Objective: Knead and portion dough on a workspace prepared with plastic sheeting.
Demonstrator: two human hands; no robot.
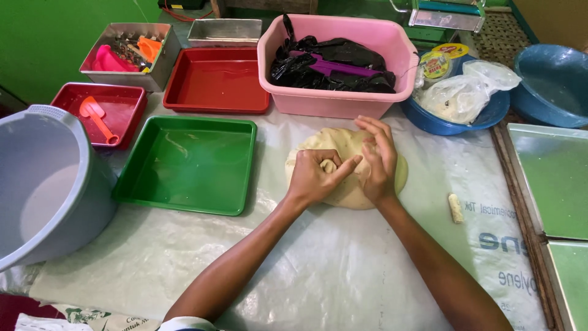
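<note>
A large pale yellow mound of dough (343,144) lies on a clear plastic sheet (306,270) over the table. My left hand (315,175) is closed around a small pinch of dough at the mound's near side. My right hand (376,159) rests flat on top of the mound, fingers spread and pressing beside the left hand. A small rolled piece of dough (455,208) lies apart on the sheet to the right.
A green square tray (190,165) sits left of the dough, two red trays (217,79) behind it, one holding an orange spatula (98,119). A grey bucket (43,184) stands far left. A pink tub (337,98) with black plastic, blue bowls (551,79) and metal trays (551,178) stand behind and right.
</note>
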